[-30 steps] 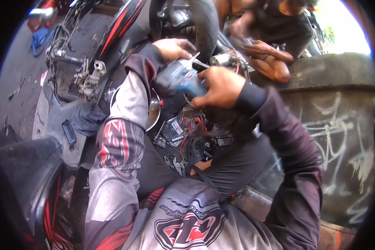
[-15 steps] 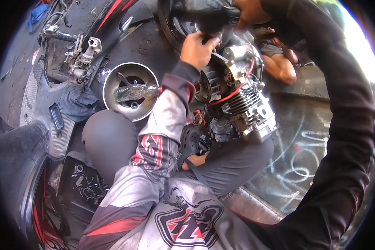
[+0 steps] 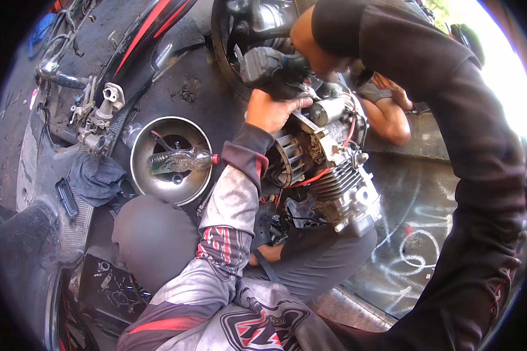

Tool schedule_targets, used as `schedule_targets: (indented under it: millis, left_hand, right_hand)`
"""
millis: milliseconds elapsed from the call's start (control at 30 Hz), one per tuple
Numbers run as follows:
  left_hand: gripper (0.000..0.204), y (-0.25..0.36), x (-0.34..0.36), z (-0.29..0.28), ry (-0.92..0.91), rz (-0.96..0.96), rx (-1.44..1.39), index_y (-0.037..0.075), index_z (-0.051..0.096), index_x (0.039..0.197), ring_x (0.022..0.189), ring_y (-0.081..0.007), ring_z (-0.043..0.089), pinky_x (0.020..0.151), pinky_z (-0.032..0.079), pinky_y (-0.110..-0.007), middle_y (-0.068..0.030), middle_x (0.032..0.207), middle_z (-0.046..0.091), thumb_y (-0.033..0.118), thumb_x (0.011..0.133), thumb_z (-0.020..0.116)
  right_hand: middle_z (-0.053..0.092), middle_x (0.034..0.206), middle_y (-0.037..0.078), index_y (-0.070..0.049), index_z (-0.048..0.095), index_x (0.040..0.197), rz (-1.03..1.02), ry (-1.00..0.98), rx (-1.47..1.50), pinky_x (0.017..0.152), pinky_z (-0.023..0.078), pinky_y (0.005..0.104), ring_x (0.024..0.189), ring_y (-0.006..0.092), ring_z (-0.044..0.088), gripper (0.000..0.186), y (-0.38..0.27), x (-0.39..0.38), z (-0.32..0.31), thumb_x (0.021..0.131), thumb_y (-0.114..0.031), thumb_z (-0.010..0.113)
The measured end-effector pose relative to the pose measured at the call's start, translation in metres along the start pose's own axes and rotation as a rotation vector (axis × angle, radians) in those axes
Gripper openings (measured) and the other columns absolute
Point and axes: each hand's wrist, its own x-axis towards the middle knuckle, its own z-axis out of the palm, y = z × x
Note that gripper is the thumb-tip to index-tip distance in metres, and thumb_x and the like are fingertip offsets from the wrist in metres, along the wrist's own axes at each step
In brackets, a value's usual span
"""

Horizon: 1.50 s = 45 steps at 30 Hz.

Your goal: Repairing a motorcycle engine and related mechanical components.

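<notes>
My right hand [image 3: 317,45] grips the handle of a grey and teal cordless power tool [image 3: 262,65], which hangs over the far side of the engine. Just below the tool is my left hand [image 3: 270,110], fingers curled out of sight and thumb stretched toward a flat metal bar [image 3: 305,121]. What those fingers hold is hidden. The small engine [image 3: 339,190] lies in front of me, with a finned cylinder, a round fan wheel [image 3: 288,161], a silver cylindrical starter motor [image 3: 328,111] and a red cable [image 3: 313,178].
Left of the engine a metal bowl [image 3: 136,167] holds a clear bottle [image 3: 178,161] and tools. A blue-grey rag [image 3: 96,178] lies on a scooter's footboard. Small parts [image 3: 114,286] lie beside my knee. A wheel [image 3: 221,52] is beyond, and another person's bent limb [image 3: 386,120] shows behind the engine.
The grey and teal power tool has come into clear view above my left hand, with my right hand moved left and nearer. The whole view has shifted, putting the bowl and engine lower.
</notes>
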Motion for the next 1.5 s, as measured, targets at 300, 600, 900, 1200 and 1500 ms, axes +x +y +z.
schedule_targets:
  millis: [300, 600, 900, 1200, 1500]
  left_hand:
    - [0.042, 0.001, -0.001, 0.004, 0.076, -0.133, -0.135, 0.002, 0.07, 0.109, 0.097, -0.0172, 0.067, 0.089, 0.051, -0.033, -0.0055, 0.104, 0.073, 0.005, 0.07, 0.086]
    - [0.038, -0.01, -0.002, 0.006, 0.11, -0.112, -0.213, 0.003, 0.071, 0.106, 0.097, -0.0171, 0.067, 0.089, 0.052, -0.032, -0.0052, 0.103, 0.074, 0.005, 0.071, 0.085]
    - [0.037, -0.016, -0.005, 0.005, 0.1, -0.162, -0.287, 0.003, 0.07, 0.107, 0.096, -0.0165, 0.068, 0.088, 0.052, -0.031, -0.0047, 0.104, 0.074, 0.007, 0.073, 0.085]
    - [0.044, -0.034, -0.008, -0.014, -0.065, -0.134, -0.229, 0.003, 0.068, 0.115, 0.106, -0.0163, 0.064, 0.098, 0.048, -0.032, -0.006, 0.111, 0.071, 0.01, 0.075, 0.085]
    - [0.086, 0.013, -0.037, -0.043, -0.036, -0.203, -0.421, -0.001, 0.045, 0.136, 0.11, -0.0178, 0.062, 0.094, 0.052, -0.032, -0.0113, 0.123, 0.062, 0.004, 0.064, 0.092]
  right_hand:
    - [0.069, 0.084, 0.009, -0.001, 0.068, 0.107, -0.029, -0.034, 0.004, 0.072, 0.054, 0.0323, 0.079, 0.0217, 0.067, 0.031, -0.012, 0.01, 0.003, 0.089, -0.026, 0.07]
    - [0.069, 0.084, 0.01, -0.001, 0.068, 0.107, -0.051, -0.055, 0.013, 0.072, 0.054, 0.0329, 0.08, 0.0225, 0.067, 0.032, -0.025, 0.011, 0.003, 0.088, -0.026, 0.071]
    - [0.069, 0.085, 0.011, -0.001, 0.068, 0.108, -0.069, -0.063, 0.01, 0.073, 0.053, 0.0335, 0.08, 0.0234, 0.067, 0.033, -0.037, 0.01, -0.005, 0.087, -0.026, 0.072]
    - [0.07, 0.086, 0.011, -0.001, 0.068, 0.108, -0.086, -0.059, 0.002, 0.073, 0.053, 0.0341, 0.081, 0.0242, 0.067, 0.034, -0.053, 0.0, -0.017, 0.086, -0.027, 0.072]
    - [0.07, 0.087, 0.012, -0.002, 0.067, 0.109, -0.087, -0.062, -0.019, 0.073, 0.053, 0.0346, 0.081, 0.0251, 0.067, 0.035, -0.062, -0.013, -0.024, 0.085, -0.027, 0.073]
